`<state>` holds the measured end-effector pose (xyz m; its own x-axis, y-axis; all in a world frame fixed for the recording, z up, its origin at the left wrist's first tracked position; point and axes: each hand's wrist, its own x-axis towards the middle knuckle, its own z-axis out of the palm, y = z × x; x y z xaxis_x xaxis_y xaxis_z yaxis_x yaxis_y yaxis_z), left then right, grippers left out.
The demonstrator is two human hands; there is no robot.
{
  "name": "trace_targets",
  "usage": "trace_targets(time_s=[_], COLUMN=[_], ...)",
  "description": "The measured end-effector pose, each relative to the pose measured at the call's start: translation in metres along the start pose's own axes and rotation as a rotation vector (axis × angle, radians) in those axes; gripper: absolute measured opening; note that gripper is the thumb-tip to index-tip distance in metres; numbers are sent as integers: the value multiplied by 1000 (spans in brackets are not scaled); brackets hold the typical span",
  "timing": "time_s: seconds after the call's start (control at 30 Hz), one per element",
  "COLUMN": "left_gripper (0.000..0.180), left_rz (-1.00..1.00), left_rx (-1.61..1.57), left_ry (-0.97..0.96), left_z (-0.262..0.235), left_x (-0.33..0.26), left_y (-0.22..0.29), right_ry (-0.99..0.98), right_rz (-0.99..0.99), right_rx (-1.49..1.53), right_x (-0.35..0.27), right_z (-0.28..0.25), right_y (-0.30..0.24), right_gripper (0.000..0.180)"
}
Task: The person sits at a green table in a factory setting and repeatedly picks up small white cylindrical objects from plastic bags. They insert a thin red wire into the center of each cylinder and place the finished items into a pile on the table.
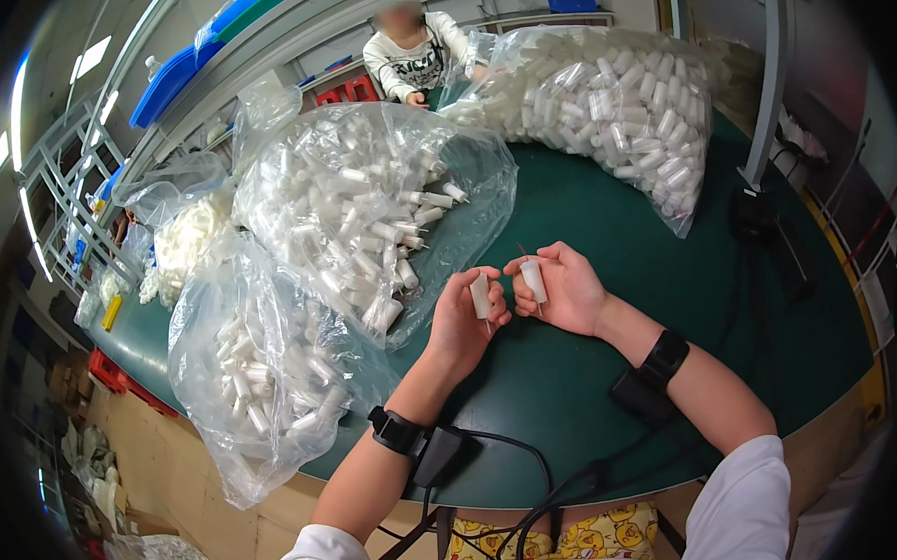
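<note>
Above the green table, my left hand [454, 325] is closed around a white plastic cylinder [481, 295], with a thin pin showing at its lower end. Close beside it, my right hand [572, 291] grips a second white plastic cylinder [534, 281], which has a thin reddish pin at the top and another below. The two hands nearly touch. Just left of them lies an opened clear bag [474, 151] with many similar white cylinders [380, 239] spilling toward me, some with thin pins sticking out.
Another clear bag [251, 452] of white pieces hangs over the near left edge. A large full bag [616, 107] stands at the back right, near a metal post [767, 94]. Across the green table [660, 259] is another person [410, 53]. Black cables [531, 449] trail from my wristbands.
</note>
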<state>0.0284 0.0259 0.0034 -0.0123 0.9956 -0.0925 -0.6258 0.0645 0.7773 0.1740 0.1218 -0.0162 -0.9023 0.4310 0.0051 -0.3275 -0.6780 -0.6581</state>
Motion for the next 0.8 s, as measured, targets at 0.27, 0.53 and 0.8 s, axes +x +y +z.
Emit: trace_targets(time_s=[0.27, 0.53, 0.8], left_gripper=[21, 22, 32], left_rz=[-8, 75, 175], left_rx=[49, 49, -107], left_ry=[-24, -4, -145], left_z=[-4, -8, -4], left_x=[1, 4, 2], left_y=[-3, -5, -3], right_ry=[-11, -10, 53], right_rz=[-8, -57, -29], right_rx=[-86, -25, 62], right_x=[1, 2, -1], right_z=[-1, -3, -4], right_y=[2, 3, 0], right_gripper=[30, 30, 32])
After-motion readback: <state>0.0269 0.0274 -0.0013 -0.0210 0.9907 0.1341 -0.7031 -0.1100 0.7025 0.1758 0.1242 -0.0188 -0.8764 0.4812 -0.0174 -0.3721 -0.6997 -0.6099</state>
